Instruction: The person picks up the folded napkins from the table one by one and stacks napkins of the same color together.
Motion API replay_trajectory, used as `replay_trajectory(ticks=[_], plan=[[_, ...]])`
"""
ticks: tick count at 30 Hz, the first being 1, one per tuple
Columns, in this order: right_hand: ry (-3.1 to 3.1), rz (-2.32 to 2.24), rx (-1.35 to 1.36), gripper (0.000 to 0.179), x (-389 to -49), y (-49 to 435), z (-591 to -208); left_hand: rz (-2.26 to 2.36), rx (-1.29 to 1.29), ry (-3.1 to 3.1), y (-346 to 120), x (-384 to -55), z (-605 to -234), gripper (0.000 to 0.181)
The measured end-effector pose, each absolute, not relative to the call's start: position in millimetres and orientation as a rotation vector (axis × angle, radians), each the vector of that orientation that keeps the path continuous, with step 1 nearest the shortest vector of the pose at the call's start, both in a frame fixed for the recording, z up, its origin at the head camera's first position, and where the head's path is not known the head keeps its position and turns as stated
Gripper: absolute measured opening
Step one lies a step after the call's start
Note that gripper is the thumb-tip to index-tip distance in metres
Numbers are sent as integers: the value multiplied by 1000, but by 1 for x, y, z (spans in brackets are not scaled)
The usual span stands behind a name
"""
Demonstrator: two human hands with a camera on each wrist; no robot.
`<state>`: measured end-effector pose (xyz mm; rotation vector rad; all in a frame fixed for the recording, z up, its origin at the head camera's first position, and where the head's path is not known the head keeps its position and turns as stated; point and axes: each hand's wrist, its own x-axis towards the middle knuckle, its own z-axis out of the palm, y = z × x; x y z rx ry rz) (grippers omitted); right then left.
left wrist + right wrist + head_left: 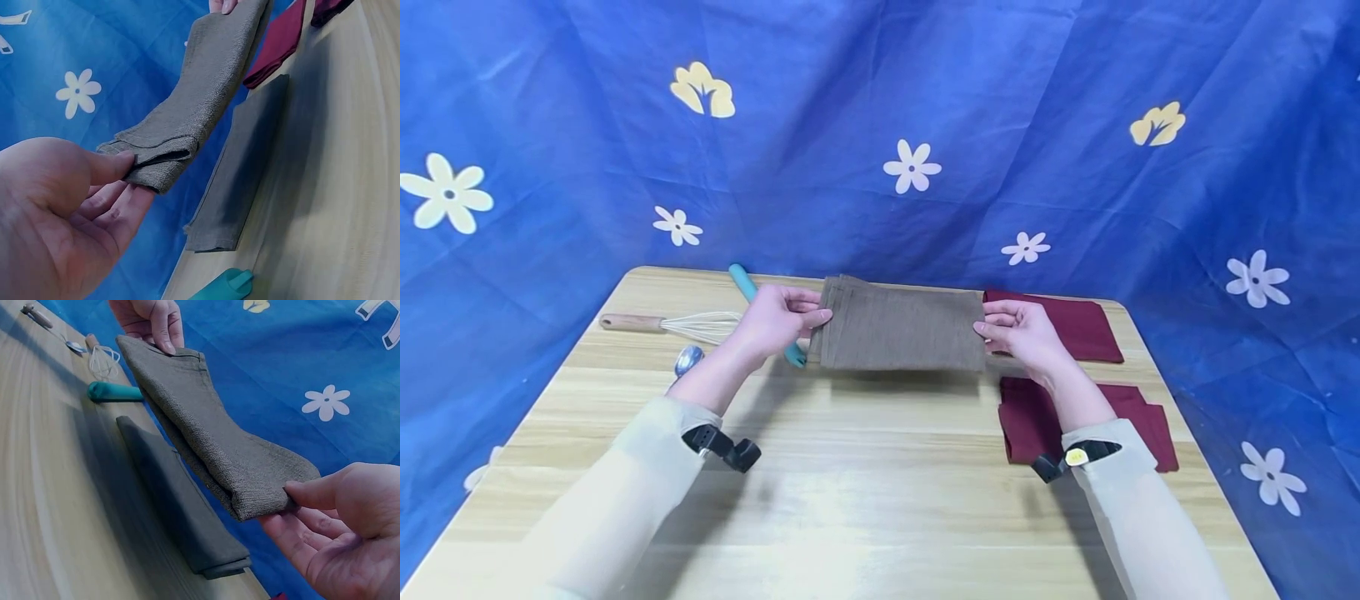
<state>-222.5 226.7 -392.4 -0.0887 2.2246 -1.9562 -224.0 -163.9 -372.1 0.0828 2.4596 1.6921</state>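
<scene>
A folded grey-brown cloth [902,329] stretches between my two hands, raised off the wooden table [880,467]. At its left end my left hand [775,321] pinches the folded layers, thumb on top and fingers below. My right hand [1021,332] grips the opposite end the same way. In the right wrist view the layers of the held cloth [200,425] show along its near folded edge. Beneath it, a second folded grey-brown cloth [244,181] lies on the table, mostly hidden in the head view.
Two folded burgundy cloths [1086,325] [1138,417] lie on the right side. At the left are a whisk [631,322] with a wooden handle, a metal spoon [688,360] and a teal-handled utensil [743,282]. A blue flowered curtain [820,167] hangs behind the table.
</scene>
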Motion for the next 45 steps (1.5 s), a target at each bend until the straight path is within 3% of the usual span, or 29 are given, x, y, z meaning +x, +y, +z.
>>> replay_trajectory(ticks=[16,30,45], plan=[[2207,-1985,-41,50,-265,215,-399,1708,29,2485,-164,-266,-379,37],[2199,-1962,78,49,-300,205,-425,1748,-99,2502,-165,-297,-408,36],[2250,-1941,152,43,-309,196,-453,1655,-210,2632,-152,-307,-436,30]])
